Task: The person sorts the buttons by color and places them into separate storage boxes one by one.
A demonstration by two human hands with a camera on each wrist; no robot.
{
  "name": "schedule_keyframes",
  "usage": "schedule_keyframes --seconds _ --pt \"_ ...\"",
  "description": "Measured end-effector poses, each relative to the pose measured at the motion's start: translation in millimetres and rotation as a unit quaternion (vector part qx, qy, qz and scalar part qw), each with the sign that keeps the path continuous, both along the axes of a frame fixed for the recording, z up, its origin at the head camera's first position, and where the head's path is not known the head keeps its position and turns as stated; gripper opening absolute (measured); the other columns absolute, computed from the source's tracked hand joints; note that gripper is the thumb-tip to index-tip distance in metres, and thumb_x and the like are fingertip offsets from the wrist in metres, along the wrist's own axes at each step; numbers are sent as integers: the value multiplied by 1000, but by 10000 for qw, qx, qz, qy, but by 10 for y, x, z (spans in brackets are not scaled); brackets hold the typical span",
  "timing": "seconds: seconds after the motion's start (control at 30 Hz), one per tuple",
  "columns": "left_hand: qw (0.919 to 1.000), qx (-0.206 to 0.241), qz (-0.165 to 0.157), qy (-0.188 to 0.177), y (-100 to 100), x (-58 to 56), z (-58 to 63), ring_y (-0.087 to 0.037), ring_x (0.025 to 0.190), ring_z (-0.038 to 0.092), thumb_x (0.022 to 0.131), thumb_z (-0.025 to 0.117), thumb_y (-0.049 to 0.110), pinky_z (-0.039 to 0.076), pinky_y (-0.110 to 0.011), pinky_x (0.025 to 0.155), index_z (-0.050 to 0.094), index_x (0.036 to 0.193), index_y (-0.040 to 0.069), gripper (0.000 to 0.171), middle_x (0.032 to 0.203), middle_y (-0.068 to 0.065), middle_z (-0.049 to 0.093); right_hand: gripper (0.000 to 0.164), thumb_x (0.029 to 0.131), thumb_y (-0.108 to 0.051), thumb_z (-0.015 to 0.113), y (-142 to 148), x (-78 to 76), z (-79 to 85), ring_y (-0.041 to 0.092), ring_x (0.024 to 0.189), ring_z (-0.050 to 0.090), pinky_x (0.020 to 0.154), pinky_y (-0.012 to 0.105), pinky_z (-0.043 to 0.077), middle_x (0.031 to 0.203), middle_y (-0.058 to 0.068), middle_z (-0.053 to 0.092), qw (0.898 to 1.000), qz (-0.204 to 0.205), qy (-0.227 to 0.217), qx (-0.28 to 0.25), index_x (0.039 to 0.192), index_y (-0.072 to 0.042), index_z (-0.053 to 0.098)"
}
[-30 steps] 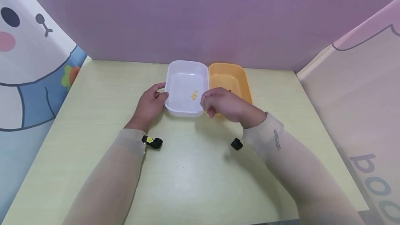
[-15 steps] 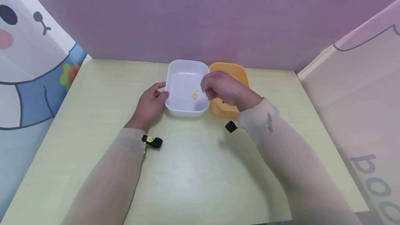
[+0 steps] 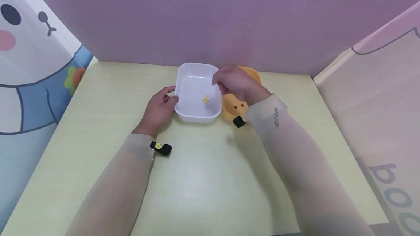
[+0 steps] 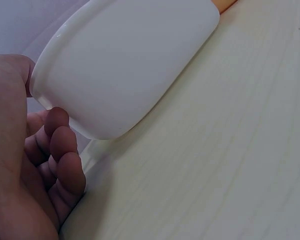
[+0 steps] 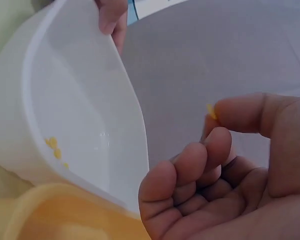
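Along the left side of a white plastic tray (image 3: 188, 99), my left hand (image 3: 158, 114) grips the rim, thumb on top and the other fingers lower down. Several yellow corn kernels (image 3: 205, 99) lie on the tray's floor toward its right. My right hand (image 3: 234, 82) is raised over the back right of the white tray and the neighbouring orange tray (image 3: 228, 113). Between its thumb and index finger it pinches one small yellow corn kernel (image 5: 211, 111), clearest in the right wrist view. Small red beans (image 3: 235, 107) lie in the orange tray, partly covered by the right hand and forearm.
Both trays stand side by side near the back of a pale wooden table (image 3: 193, 177). A purple panel (image 3: 210, 17) rises right behind them. Printed side panels flank the table. Small black cameras hang at the left wrist (image 3: 162, 149) and right wrist (image 3: 239, 121).
My right hand has moved from the front of the trays back toward their far side, uncovering red beans in the orange tray. The left hand keeps its grip on the white tray.
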State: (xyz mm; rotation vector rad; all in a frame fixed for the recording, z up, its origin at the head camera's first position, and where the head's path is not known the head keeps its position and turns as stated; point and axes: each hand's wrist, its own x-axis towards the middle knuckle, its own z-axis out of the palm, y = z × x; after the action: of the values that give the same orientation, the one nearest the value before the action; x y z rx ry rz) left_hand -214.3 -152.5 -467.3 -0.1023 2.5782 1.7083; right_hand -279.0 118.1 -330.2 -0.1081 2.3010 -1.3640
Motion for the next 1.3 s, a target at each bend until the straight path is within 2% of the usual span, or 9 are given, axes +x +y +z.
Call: schedule_keyframes --seconds 0.1,0.27,0.33,0.57,0.67,0.87,0.97,1.13,1.3 --pt "10000 -12 -16 -3 1 2 10 -26 87 58 113 57 44 48 -38 83 57 165 27 54 96 -5 63 20 106 -24 68 -7 -49 13 24 80 58 84 37 53 73 3 56 9991 -128 11 415 94 -8 71" --pt "10000 -21 -13 -61 5 3 7 -26 86 57 113 57 44 48 -38 82 57 165 27 54 95 -5 61 21 106 -30 71 5 -81 28 24 85 57 73 36 41 78 4 56 9954 -237 -44 932 98 -10 68" --pt "10000 -27 -10 -36 9 -3 -2 -26 86 57 113 57 44 48 -38 82 57 165 27 54 95 -5 61 20 106 -29 72 24 -82 24 24 84 55 72 36 40 79 4 56 9951 -235 -66 959 100 -11 69" --pt "10000 -27 -51 -18 31 -29 -12 -27 87 58 112 57 45 48 -39 82 57 165 27 55 97 -6 61 16 106 -25 72 123 -52 -43 25 82 55 77 36 46 77 5 58 9964 -193 43 830 104 -10 71" --pt "9999 -5 -70 -88 30 -29 -13 -28 89 58 113 57 45 48 -39 83 56 165 27 56 99 -7 61 16 106 -27 72 150 -24 -74 24 78 53 69 34 42 76 4 59 9959 -145 15 889 106 -11 73" --pt "9999 -20 -68 -77 31 -60 -37 -29 89 58 113 57 44 48 -40 83 56 165 27 55 99 -8 62 19 105 -37 73 176 30 -112 23 63 41 51 34 25 79 3 63 9931 -137 -31 1164 108 -18 76" --pt "10000 0 -75 -59 34 -73 -44 -30 88 58 113 57 43 48 -41 82 56 165 26 55 99 -9 61 17 106 -34 73 187 60 -125 22 65 44 52 33 27 79 4 62 9945 -172 -8 1029 109 -18 77" --pt "9999 -41 -96 -75 21 -75 -47 -30 92 59 112 58 48 48 -41 86 57 165 29 56 102 -9 63 19 107 -27 72 215 148 -158 25 81 55 58 32 34 81 7 61 9963 -237 178 810 111 -9 75" --pt "9995 -279 -96 -132 -58 -58 -3 -30 95 63 113 55 57 49 -43 92 54 166 31 59 107 -9 66 18 108 -29 70 234 263 -174 23 76 53 56 31 38 90 5 63 9910 -257 742 1085 111 -13 76"
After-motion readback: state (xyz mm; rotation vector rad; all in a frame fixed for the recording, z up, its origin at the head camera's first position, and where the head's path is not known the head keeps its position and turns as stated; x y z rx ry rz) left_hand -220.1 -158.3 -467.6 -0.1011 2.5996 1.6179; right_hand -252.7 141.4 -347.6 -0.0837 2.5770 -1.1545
